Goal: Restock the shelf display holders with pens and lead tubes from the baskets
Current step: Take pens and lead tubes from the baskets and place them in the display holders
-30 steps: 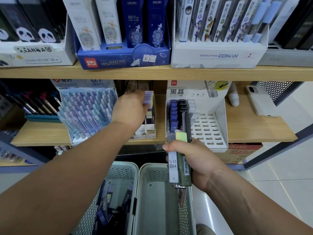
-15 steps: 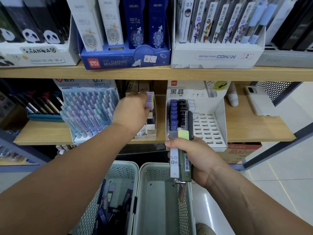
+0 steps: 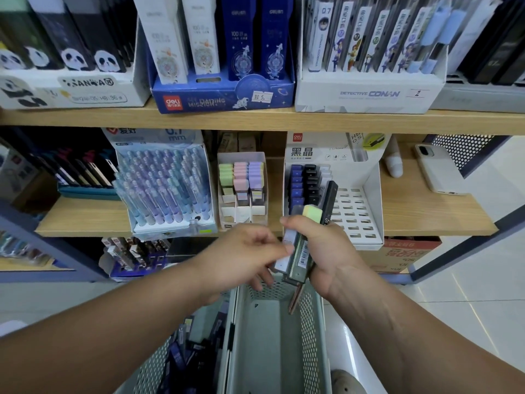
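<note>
Right hand grips a bundle of lead tubes, long axes near upright, tops leaning against the slotted holder at its front-left. Left hand, farther from the holder, has curled fingers touching the bundle. Whether they pinch it is unclear.

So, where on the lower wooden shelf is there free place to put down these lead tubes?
The empty slots on the right side of the white slotted cardboard holder are free; its left columns are packed with blue and black capped tubes. Bare wood lies between that holder and the white phone, and left of the blue pen display.
</note>
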A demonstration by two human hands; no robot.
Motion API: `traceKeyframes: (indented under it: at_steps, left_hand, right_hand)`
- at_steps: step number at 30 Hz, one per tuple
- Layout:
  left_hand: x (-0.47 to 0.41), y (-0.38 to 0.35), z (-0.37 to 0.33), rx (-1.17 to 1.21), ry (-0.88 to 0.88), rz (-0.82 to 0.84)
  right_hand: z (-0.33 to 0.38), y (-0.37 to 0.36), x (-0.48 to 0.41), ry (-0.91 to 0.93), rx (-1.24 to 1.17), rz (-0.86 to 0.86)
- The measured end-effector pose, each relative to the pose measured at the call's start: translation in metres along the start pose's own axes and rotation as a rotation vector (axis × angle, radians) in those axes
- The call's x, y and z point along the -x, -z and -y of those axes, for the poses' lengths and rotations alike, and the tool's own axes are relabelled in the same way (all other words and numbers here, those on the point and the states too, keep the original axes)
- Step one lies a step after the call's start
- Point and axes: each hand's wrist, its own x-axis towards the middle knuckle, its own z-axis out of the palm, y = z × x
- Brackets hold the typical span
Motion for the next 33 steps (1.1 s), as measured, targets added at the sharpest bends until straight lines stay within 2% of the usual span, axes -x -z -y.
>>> traceKeyframes:
  at_steps: [17, 23, 27, 30, 33]
  left_hand:
    - [0.001, 0.003, -0.003, 0.337, 0.008, -0.030]
    - [-0.008, -0.004, -0.012, 0.443, -0.026, -0.133]
    - [-0.018, -0.009, -0.023, 0.348, -0.144, -0.233]
    - [-0.030, -0.012, -0.030, 0.129, -0.265, -0.359]
    - [-0.044, -0.019, -0.036, -0.075, -0.351, -0.418]
  right_hand:
    - [0.007, 0.001, 0.006, -0.007, -0.110, 0.022]
    - [0.016, 0.025, 0.010, 0.015, -0.134, 0.001]
    - [0.025, 0.045, 0.012, 0.008, -0.137, -0.048]
    - [0.031, 0.062, 0.011, -0.011, -0.158, -0.074]
    - [0.035, 0.076, 0.010, 0.003, -0.131, -0.110]
